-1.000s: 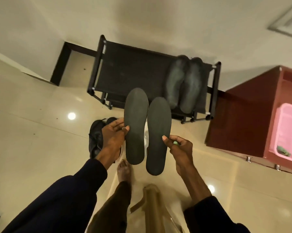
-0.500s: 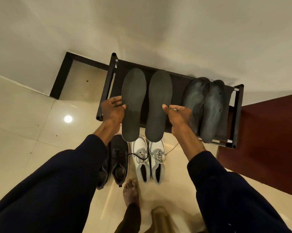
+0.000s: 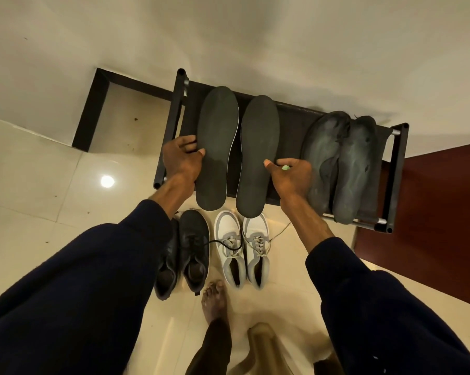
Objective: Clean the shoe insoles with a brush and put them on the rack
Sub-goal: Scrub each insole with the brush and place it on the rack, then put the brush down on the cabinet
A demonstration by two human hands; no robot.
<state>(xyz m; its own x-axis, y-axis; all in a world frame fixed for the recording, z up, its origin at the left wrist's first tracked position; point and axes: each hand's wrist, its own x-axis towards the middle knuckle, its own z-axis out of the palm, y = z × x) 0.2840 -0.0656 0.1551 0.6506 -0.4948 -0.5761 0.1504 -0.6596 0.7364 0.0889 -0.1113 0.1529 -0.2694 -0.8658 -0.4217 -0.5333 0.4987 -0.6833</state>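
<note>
Moved forward over rack (image 3: 296,125) | left hand (image 3: 181,158) pinches left insole (image 3: 217,147) — right hand (image 3: 290,174), right insole (image 3: 258,155) (outer edges)

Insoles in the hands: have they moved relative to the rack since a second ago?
Yes. The insoles went forward from before the front edge to over the rack top, left of the grey pair.

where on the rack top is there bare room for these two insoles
Bare rack shelf shows between the right insole and the worn grey insoles, and a strip between left insole and left rail. Right end is crowded.
</note>
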